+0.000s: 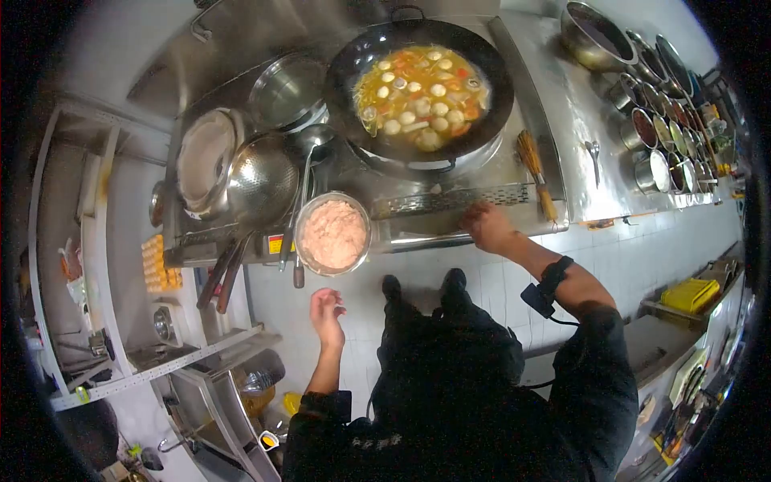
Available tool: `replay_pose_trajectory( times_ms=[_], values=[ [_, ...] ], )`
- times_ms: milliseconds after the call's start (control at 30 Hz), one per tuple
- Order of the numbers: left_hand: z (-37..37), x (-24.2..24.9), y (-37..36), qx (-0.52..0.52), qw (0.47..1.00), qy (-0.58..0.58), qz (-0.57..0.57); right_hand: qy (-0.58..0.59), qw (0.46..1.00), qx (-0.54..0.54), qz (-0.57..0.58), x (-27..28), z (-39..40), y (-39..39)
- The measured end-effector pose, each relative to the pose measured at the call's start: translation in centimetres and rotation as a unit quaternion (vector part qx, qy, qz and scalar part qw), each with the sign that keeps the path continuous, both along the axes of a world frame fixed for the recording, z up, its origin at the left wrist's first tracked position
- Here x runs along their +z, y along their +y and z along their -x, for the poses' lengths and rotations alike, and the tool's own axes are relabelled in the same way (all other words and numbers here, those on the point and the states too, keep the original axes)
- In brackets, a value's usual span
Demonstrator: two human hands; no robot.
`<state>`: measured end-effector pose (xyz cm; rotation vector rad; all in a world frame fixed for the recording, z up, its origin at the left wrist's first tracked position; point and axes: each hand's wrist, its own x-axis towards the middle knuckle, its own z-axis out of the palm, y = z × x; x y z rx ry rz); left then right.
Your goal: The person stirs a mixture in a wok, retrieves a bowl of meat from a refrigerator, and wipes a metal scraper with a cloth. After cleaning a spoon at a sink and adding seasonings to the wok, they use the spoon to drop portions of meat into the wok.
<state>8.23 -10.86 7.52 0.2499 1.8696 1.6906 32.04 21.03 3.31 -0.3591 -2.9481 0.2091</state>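
A black wok [498, 76] on the stove holds orange broth with several pale balls floating in it. In front of it a steel bowl [299, 217] full of pink paste sits on the stove's front ledge. My left hand [325, 309] hangs in the air just below that bowl, fingers loosely curled and holding nothing. My right hand [486, 226] rests on the stove's front edge [418, 239], right of the bowl and below the wok. Its fingers are curled over the edge, and whether they grip anything is hidden.
A ladle [309, 145], a perforated strainer [261, 181], a white-lined pot [207, 161] and an empty steel pot [285, 88] crowd the left of the stove. A bamboo brush [534, 165] lies right of the wok. Several condiment tubs [666, 136] line the right counter. A yellow crate [689, 293] stands lower right.
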Motion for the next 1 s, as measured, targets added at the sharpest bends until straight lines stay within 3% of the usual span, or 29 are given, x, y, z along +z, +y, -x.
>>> replay_pose_trajectory(
  times_ms=[100, 200, 300, 400, 500, 533, 600, 633, 700, 833, 967, 1000],
  values=[
    [-1.8, -0.2, -0.1, -0.034, 0.999, 0.006, 0.009, -0.042, 0.999, 0.019, 0.007, 0.4, 0.3, 0.5],
    [-3.9, -0.6, 0.2, -0.072, 0.997, 0.008, 0.003, -0.119, 0.992, 0.025, 0.023, 5.7, 1.9, -0.1],
    [-5.5, -1.2, 0.6, -0.128, 0.991, 0.026, 0.019, -0.002, 0.998, -0.007, 0.057, 8.5, 2.3, -0.9],
    [-6.6, -0.8, 1.9, -0.206, 0.977, 0.03, 0.034, -0.111, 0.973, -0.14, 0.149, 14.1, 0.8, -0.7],
    [-7.1, -1.0, 4.1, -0.326, 0.939, 0.104, -0.014, -0.034, 0.939, -0.225, 0.257, 16.8, -4.2, 0.3],
    [-7.2, -1.0, 5.1, -0.365, 0.925, 0.108, -0.006, 0.016, 0.876, -0.3, 0.377, 16.5, -6.4, 0.1],
    [-7.6, -0.2, 7.4, -0.431, 0.894, 0.124, -0.016, 0.138, 0.685, -0.423, 0.577, 13.6, -11.5, -1.4],
    [-7.9, -0.1, 8.5, -0.463, 0.876, 0.133, -0.022, 0.234, 0.579, -0.472, 0.623, 12.2, -13.6, -2.8],
    [-8.7, 0.0, 10.4, -0.512, 0.846, 0.13, -0.074, 0.351, 0.416, -0.496, 0.677, 12.7, -16.2, -7.2],
    [-12.0, 2.1, 13.8, -0.611, 0.772, 0.125, -0.119, 0.518, 0.258, -0.498, 0.646, 11.2, -20.3, -16.2],
    [-17.1, 3.0, 14.8, -0.694, 0.699, 0.099, -0.138, 0.599, 0.187, -0.556, 0.545, 11.4, -21.8, -24.0],
    [-18.5, 3.2, 14.6, -0.714, 0.68, 0.094, -0.137, 0.603, 0.206, -0.583, 0.504, 10.3, -22.9, -25.9]
  ],
)
